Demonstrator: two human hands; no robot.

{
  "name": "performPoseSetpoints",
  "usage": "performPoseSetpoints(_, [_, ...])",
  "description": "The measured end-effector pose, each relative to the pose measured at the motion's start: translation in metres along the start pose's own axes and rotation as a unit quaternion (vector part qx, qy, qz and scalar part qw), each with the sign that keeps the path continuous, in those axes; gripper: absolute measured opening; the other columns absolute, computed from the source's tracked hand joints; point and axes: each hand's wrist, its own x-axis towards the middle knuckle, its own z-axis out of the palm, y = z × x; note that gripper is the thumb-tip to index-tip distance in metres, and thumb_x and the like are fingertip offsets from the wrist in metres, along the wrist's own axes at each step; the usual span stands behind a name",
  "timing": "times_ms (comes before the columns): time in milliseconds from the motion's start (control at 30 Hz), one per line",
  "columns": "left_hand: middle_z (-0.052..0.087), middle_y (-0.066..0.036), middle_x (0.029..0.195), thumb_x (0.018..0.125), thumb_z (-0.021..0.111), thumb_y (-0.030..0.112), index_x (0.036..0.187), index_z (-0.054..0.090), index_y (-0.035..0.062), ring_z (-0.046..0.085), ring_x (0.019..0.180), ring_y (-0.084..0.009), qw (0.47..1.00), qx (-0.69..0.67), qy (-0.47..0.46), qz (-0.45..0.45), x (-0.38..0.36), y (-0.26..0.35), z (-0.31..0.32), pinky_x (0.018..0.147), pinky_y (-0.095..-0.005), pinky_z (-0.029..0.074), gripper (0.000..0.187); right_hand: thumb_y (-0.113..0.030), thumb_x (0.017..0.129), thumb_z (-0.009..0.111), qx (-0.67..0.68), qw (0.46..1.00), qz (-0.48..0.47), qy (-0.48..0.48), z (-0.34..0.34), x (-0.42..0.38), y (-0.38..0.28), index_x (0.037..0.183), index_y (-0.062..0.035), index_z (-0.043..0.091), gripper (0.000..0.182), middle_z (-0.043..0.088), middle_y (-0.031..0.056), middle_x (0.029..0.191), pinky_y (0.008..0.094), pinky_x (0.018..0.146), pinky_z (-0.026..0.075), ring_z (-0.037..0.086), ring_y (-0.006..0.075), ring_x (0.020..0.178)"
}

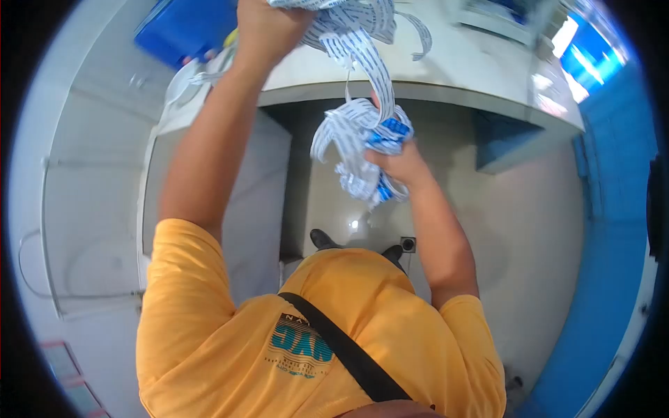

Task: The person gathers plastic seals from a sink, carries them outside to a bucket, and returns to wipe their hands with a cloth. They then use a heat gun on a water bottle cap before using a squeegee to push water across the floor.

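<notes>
White strips printed with rows of blue text hang in tangled bunches over the counter's front edge. At the top of the view, my left hand point(273, 31) is closed on the upper bunch of printed strips point(359, 19), its fingertips partly hidden. My right hand point(397, 164) grips the lower bunch of printed strips point(348, 129), which has solid blue patches, in front of the counter. A long curling strip point(376, 66) runs between the two bunches.
A white counter point(460, 63) curves across the top. On its left lie a blue bin point(185, 31) and a white spoon-like utensil point(182, 83). White equipment point(498, 21) stands back right. Below are a tiled floor point(516, 223) and a floor drain point(408, 244); a blue wall point(617, 209) is at right.
</notes>
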Motion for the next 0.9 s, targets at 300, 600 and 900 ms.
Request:
performPoseSetpoints(300, [0.068, -0.008, 0.099, 0.069, 0.076, 0.004, 0.105, 0.058, 0.0010, 0.065, 0.088, -0.0170, 0.910, -0.389, -0.044, -0.139, -0.046, -0.017, 0.017, 0.080, -0.0305, 0.051, 0.041, -0.007, 0.074, 0.081, -0.007, 0.957, -0.015, 0.290, 0.030, -0.021, -0.051, 0.119, -0.0023, 0.052, 0.054, 0.062, 0.0051, 0.109, 0.0291, 0.088, 0.048, 0.058, 0.0116, 0.100])
performPoseSetpoints(600, [0.070, -0.007, 0.099, 0.074, 0.074, 0.006, 0.103, 0.064, 0.0012, 0.066, 0.089, -0.0154, 0.858, -0.447, -0.248, -0.053, -0.062, -0.051, 0.007, 0.081, -0.0308, 0.051, 0.031, 0.004, 0.071, 0.077, -0.078, 0.850, -0.111, 0.509, 0.100, -0.005, -0.093, 0.130, -0.0007, 0.043, 0.068, 0.060, 0.0076, 0.110, 0.0311, 0.090, 0.048, 0.060, 0.0164, 0.099])
performPoseSetpoints(900, [0.066, -0.007, 0.106, 0.074, 0.076, 0.007, 0.113, 0.058, 0.0023, 0.063, 0.098, -0.0165, 0.746, -0.588, -0.313, 0.004, 0.003, -0.134, -0.076, 0.087, -0.0327, 0.049, 0.044, 0.005, 0.071, 0.074, -0.142, 0.745, -0.150, 0.635, 0.257, 0.098, -0.104, 0.127, -0.0064, 0.048, 0.062, 0.062, 0.0066, 0.107, 0.0347, 0.086, 0.050, 0.061, 0.0194, 0.100])
